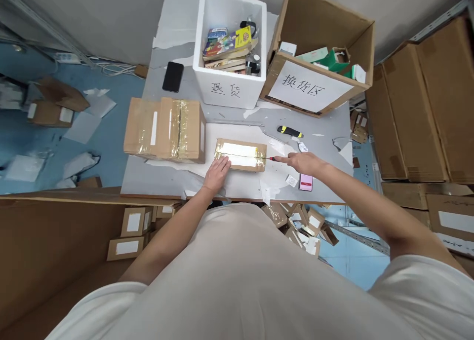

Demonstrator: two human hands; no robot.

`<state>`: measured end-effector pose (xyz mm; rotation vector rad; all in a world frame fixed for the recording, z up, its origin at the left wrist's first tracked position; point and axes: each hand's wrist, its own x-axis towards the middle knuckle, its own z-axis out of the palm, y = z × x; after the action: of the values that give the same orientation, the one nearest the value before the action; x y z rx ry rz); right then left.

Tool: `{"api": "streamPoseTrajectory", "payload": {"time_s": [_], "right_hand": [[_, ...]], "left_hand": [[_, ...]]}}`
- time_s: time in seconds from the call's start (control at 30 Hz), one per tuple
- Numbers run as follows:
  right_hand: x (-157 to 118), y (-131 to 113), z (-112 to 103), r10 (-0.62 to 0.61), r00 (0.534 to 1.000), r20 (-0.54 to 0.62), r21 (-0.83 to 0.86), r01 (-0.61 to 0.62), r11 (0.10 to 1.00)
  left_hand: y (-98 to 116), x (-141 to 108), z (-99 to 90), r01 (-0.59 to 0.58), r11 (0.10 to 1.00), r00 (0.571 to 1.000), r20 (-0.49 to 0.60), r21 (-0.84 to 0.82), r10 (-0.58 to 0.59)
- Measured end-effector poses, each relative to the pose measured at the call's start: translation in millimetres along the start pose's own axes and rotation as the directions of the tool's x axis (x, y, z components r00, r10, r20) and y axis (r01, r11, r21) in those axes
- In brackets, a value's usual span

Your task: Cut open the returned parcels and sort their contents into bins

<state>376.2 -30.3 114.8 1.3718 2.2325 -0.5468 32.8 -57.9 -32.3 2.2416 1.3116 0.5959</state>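
A small cardboard box (240, 166) with a white label and clear tape lies flat on the table in front of me. My left hand (218, 173) rests on its left end, fingers spread flat over the edge and the label. In my right hand (300, 162) is a slim cutter (273, 158) with a red and black handle, its tip at the box's right end. A thin dark line runs lengthwise across the label and tape. Right of the box lie a yellow and black utility knife (290, 131) and a phone with a lit pink screen (306, 182).
Taped cartons (166, 132) stand left. Behind are a white foam bin (229, 88) holding books and bottles, and a large open carton (311, 91) holding small boxes. A dark phone (173, 76) lies at back left. Paper scraps litter the table (142, 182); more cartons (407, 113) are stacked right.
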Motion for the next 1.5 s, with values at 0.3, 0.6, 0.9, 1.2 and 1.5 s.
{"api": "streamPoseTrajectory", "payload": {"time_s": [0.3, 0.6, 0.9, 1.2, 1.5], "right_hand": [[-53, 14, 68, 0.285, 0.923, -0.26, 0.572, -0.09, 0.815], [-7, -59, 130, 0.505, 0.858, -0.095, 0.979, 0.173, -0.11], [-7, -59, 137, 0.466, 0.879, -0.096, 0.962, 0.203, -0.185], [-1, -67, 136, 0.495, 0.864, -0.092, 0.954, 0.219, -0.205], [1, -74, 135, 0.552, 0.828, -0.098, 0.954, 0.236, -0.183]], "left_hand": [[16, 15, -29.9, -0.067, 0.973, 0.99, 0.134, 0.221, 0.038], [23, 77, -45.5, -0.124, 0.936, 0.946, 0.323, 0.328, 0.012], [15, 78, -38.2, -0.114, 0.937, 0.943, 0.334, 0.331, -0.003], [13, 80, -38.1, -0.125, 0.94, 0.947, 0.32, 0.318, 0.017], [13, 81, -39.4, -0.123, 0.942, 0.948, 0.317, 0.312, 0.019]]}}
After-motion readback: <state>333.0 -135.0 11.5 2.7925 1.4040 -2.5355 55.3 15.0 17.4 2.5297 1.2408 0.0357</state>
